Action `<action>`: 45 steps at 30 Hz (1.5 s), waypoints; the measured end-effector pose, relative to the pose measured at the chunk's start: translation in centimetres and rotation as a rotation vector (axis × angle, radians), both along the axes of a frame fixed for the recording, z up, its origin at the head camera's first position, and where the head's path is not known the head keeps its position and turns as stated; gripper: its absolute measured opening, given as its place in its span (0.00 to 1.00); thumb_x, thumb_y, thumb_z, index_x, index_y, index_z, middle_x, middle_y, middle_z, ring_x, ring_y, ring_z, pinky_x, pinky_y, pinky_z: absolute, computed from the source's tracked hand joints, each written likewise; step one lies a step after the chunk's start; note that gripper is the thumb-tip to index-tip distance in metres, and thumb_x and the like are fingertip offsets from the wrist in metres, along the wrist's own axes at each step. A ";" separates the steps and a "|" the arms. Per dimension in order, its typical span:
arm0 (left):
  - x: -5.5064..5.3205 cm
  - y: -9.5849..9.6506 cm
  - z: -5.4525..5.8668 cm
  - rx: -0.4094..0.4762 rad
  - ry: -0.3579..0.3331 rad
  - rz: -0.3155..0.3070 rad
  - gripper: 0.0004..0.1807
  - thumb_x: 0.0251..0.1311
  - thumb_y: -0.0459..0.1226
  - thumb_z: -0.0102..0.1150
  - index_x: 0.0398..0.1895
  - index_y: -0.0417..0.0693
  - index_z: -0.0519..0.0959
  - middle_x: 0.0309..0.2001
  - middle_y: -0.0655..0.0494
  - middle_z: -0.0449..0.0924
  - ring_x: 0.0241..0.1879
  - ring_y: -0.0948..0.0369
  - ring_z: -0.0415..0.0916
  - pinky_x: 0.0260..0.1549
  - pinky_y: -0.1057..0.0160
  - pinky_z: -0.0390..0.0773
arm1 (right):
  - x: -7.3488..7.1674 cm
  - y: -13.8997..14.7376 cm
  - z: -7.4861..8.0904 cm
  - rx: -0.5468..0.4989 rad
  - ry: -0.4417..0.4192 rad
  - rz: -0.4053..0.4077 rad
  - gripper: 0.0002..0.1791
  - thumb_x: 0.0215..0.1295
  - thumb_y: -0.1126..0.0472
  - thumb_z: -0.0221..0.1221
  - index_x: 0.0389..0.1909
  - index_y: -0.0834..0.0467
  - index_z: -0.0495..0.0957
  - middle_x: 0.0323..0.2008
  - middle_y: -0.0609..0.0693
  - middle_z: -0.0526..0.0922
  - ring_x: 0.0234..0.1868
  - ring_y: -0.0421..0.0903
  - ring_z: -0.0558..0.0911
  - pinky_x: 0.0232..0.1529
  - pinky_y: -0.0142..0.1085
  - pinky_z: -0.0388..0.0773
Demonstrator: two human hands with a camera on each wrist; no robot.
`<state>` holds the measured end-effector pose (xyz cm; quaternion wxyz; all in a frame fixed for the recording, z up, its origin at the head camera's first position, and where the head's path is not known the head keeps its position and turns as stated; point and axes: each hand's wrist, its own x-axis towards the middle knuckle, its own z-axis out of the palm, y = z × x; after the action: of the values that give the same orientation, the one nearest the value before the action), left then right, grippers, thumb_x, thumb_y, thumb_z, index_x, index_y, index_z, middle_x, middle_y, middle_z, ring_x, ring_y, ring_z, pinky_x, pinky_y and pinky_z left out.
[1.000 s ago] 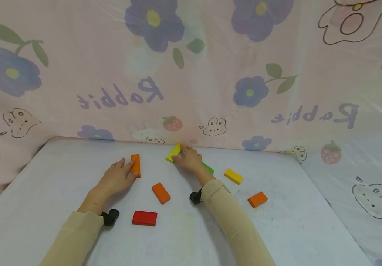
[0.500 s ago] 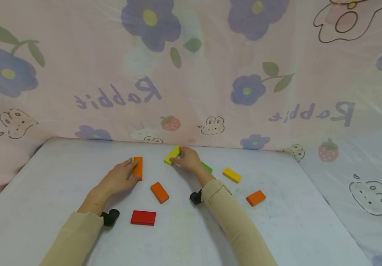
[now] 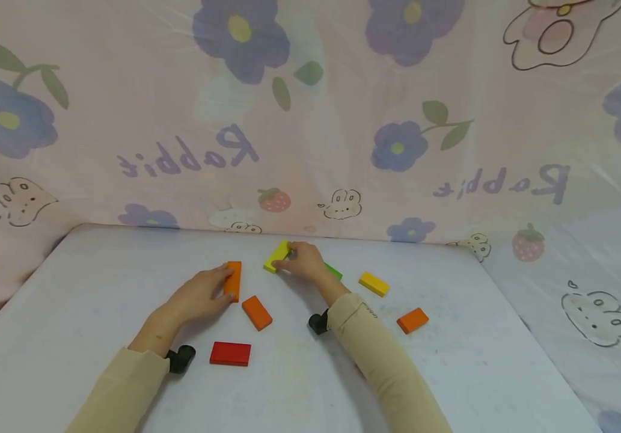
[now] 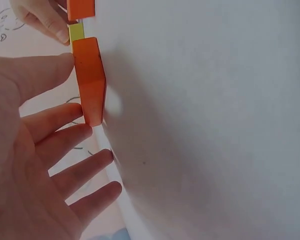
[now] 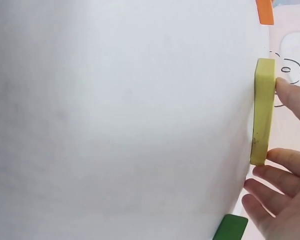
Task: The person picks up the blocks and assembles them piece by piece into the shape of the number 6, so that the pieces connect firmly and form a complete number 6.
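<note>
My left hand (image 3: 196, 294) pinches an orange rectangular block (image 3: 236, 280) between thumb and fingers, from its left side. In the left wrist view, the thumb and index fingertips press the edge of this orange block (image 4: 91, 82), while the other fingers spread out. Farther back, my right hand (image 3: 307, 263) pinches a light yellow block (image 3: 275, 256) from its right side. The right wrist view has the thumb near one end of the yellow block (image 5: 263, 110) and the index finger at the other. Part of a green block (image 3: 334, 270) shows behind the right hand.
A second orange block (image 3: 257, 313) lies between the arms, with a red block (image 3: 230, 353) nearer. To the right lie a deeper yellow block (image 3: 373, 284) and another orange block (image 3: 412, 320). A patterned curtain (image 3: 310, 150) borders the white table (image 3: 467, 373) behind.
My left hand has slid its orange block to the right and nearer, toward the middle orange block. My right hand has drawn the light yellow block slightly nearer. The head view has shifted a little.
</note>
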<state>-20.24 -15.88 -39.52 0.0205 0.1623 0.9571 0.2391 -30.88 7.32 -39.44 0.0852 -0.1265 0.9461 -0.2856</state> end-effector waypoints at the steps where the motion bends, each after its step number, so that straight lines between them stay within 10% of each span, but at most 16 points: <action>1: 0.1 0.1 0.0 -0.001 0.003 -0.007 0.31 0.62 0.39 0.57 0.65 0.30 0.66 0.67 0.33 0.63 0.64 0.37 0.63 0.63 0.40 0.63 | 0.0 0.0 0.0 0.005 0.002 0.001 0.40 0.58 0.45 0.65 0.66 0.63 0.67 0.66 0.58 0.70 0.69 0.55 0.66 0.71 0.45 0.59; 45: 2.6 3.8 0.3 -0.018 -0.009 -0.096 0.32 0.60 0.44 0.61 0.64 0.36 0.70 0.67 0.43 0.67 0.66 0.44 0.64 0.64 0.42 0.65 | 1.5 -1.4 -0.2 0.064 0.065 0.048 0.40 0.57 0.42 0.64 0.64 0.63 0.69 0.63 0.57 0.74 0.66 0.53 0.70 0.67 0.44 0.66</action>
<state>-17.62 -12.06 -39.22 0.0375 0.2069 0.9502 0.2300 -29.41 5.88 -39.67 0.0655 -0.1555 0.9537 -0.2490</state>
